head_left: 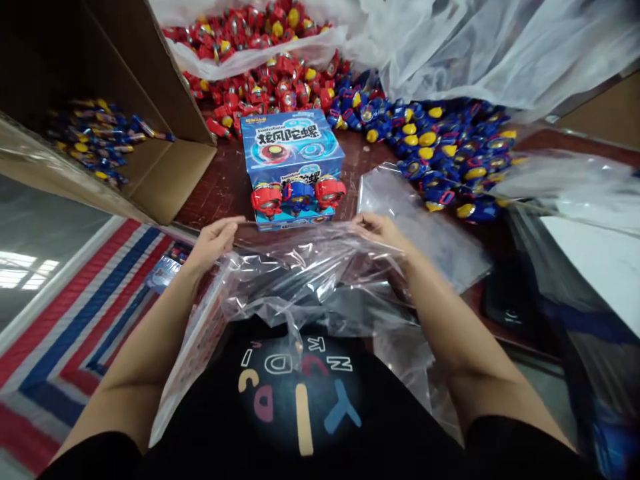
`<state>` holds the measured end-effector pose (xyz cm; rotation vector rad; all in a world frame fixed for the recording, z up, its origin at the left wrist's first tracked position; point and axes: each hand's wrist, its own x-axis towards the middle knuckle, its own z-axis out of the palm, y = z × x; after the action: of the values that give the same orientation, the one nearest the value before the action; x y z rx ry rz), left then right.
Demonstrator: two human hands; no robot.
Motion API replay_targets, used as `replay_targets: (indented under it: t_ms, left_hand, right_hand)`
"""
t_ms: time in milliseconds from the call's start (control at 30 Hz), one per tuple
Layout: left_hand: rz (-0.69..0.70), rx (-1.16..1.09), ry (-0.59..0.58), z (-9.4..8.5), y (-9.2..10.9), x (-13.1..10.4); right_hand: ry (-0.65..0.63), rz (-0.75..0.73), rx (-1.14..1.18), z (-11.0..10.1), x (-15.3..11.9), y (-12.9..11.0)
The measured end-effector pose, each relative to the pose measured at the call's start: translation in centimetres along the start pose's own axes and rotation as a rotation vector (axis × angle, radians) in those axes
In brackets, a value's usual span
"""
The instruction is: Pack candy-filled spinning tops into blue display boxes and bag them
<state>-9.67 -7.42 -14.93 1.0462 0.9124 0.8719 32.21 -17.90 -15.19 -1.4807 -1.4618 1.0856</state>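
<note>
Black shirt (400, 427), short black sleeves (520, 440), solid coloured letters (304, 420); white-outlined letters (339, 364)

Reads "炫风陀螺" in large characters atop the blue display box (295, 164); shows scattered letters, including D, N and Y, on the black T-shirt (280, 427).

The dark red table (220, 190) bore a blue printed display box (295, 160) near its middle. Behind the box lay a heap of red toy watches (287, 93), joining a heap of blue toy watches (435, 150) on the right. Flat clear plastic bags (425, 227) lay beside the box, nearer than the blue heap.
</note>
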Motion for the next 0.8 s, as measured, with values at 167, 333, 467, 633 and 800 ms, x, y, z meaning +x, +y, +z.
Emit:
replay_targets:
  t_ms: [167,333,467,633,800]
  left_hand:
    - [-0.052,0.513,-0.174,1.6,1.3,3.9]
    - [0.064,0.662,-0.369,2.1,-0.8,0.5]
    - [0.103,0.705,-0.488,2.3,-2.0,-2.1]
    - [0.115,0.994,-0.791,1.6,-1.9,-2.0]
    - [0.557,1.469,-1.004,1.3,-2.7,-1.5]
  right_hand:
    - [0.111,-0.084,0.052,2.5,3.1,1.3]
    - [0.109,-0.036,0.035,4.1,-6.8,0.9]
    - [0.147,0.082,-0.012,4.7,-17.3,-0.6]
    - [0.037,0.14,-0.347,3.7,-23.8,-1.6]
    - [-0.152,-0.032,-0.877,4.1,-23.3,0.5]
